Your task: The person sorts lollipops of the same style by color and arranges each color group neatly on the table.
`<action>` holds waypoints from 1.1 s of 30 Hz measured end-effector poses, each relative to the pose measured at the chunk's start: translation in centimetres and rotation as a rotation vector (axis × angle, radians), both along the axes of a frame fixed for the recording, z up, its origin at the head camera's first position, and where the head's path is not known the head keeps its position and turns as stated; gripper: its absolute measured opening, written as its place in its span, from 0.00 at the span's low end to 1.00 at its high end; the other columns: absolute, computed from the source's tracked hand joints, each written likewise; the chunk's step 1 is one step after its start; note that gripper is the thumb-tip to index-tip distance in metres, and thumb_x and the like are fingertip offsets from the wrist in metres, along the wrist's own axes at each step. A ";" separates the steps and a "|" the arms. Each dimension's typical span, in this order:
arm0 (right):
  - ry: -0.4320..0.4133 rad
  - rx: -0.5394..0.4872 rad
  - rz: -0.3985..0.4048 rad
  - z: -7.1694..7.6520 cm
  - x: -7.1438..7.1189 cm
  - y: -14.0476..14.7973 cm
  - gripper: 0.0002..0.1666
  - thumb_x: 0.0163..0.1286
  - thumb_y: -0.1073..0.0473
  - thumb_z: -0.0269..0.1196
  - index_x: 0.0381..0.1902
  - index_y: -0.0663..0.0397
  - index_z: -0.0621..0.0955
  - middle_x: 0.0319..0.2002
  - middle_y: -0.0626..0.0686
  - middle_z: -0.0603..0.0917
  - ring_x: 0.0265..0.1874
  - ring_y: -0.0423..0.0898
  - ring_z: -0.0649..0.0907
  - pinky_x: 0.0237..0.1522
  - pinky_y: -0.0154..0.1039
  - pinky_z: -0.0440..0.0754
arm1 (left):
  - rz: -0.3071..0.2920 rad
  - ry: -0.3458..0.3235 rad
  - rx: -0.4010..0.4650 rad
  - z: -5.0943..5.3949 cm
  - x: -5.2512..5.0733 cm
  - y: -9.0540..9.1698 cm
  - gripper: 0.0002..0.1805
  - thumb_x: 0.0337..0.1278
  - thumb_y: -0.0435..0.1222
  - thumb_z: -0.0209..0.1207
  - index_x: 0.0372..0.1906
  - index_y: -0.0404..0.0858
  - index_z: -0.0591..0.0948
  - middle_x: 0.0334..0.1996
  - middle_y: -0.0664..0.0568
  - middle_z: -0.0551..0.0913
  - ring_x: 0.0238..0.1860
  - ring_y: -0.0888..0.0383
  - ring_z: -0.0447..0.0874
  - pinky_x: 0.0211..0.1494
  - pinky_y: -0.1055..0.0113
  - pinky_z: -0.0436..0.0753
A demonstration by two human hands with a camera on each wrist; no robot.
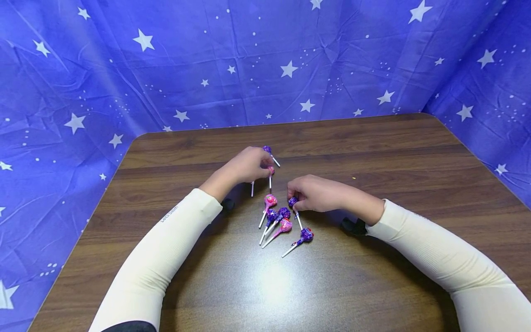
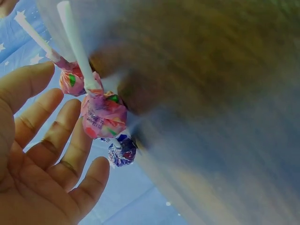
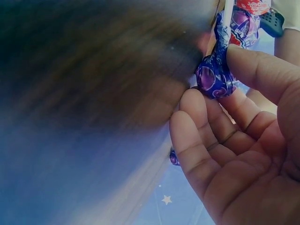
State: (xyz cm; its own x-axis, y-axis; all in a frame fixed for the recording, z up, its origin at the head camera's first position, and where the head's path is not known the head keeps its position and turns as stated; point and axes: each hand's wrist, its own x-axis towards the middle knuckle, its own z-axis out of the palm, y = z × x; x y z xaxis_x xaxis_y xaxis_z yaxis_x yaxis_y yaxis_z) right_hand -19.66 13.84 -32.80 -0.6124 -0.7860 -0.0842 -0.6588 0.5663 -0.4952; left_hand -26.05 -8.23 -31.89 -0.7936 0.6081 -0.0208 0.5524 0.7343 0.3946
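My left hand (image 1: pixel 250 165) hovers low over the far group of lollipops, its fingers loosely bent. A pink lollipop (image 1: pixel 271 170) lies by its thumb tip; another pink lollipop (image 2: pixel 104 117) is under the hand, mostly hidden in the head view except its stick. Just beyond its fingertips lies a purple lollipop (image 1: pixel 267 149). My right hand (image 1: pixel 317 193) pinches a purple lollipop (image 3: pixel 215 77) at its wrapped head, thumb against the twisted wrapper. That lollipop's white stick points toward the near side of the table.
Between and nearer than the hands lie several pink and purple lollipops (image 1: pixel 285 225) in a loose cluster, with one purple lollipop (image 1: pixel 306 235) at its right. A small yellow scrap (image 1: pixel 354 178) lies on the brown wooden table (image 1: pixel 394 152). A blue star-patterned cloth (image 1: pixel 249 69) hangs behind.
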 end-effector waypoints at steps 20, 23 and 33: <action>0.009 0.013 -0.003 -0.1 -0.2 0.0 0.07 0.62 0.64 0.68 0.35 0.53 0.80 0.27 0.44 0.76 0.27 0.39 0.75 0.33 0.38 0.74 | -0.177 0.076 0.060 0.7 4.0 -1.3 0.08 0.58 0.34 0.66 0.41 0.34 0.87 0.40 0.49 0.84 0.41 0.52 0.83 0.48 0.60 0.78; 0.005 0.023 -0.010 0.0 -0.2 0.0 0.07 0.62 0.64 0.68 0.35 0.53 0.80 0.27 0.44 0.76 0.27 0.39 0.75 0.32 0.38 0.74 | -0.223 0.080 0.062 0.5 4.9 -1.4 0.08 0.57 0.34 0.67 0.40 0.35 0.87 0.38 0.49 0.84 0.40 0.53 0.83 0.48 0.61 0.79; 0.002 0.015 -0.013 0.0 -0.1 -0.1 0.07 0.62 0.64 0.69 0.36 0.53 0.79 0.27 0.44 0.76 0.26 0.39 0.75 0.32 0.38 0.74 | -0.259 0.086 -0.035 0.1 6.2 -1.0 0.05 0.59 0.39 0.67 0.36 0.42 0.89 0.33 0.55 0.84 0.35 0.58 0.80 0.46 0.62 0.76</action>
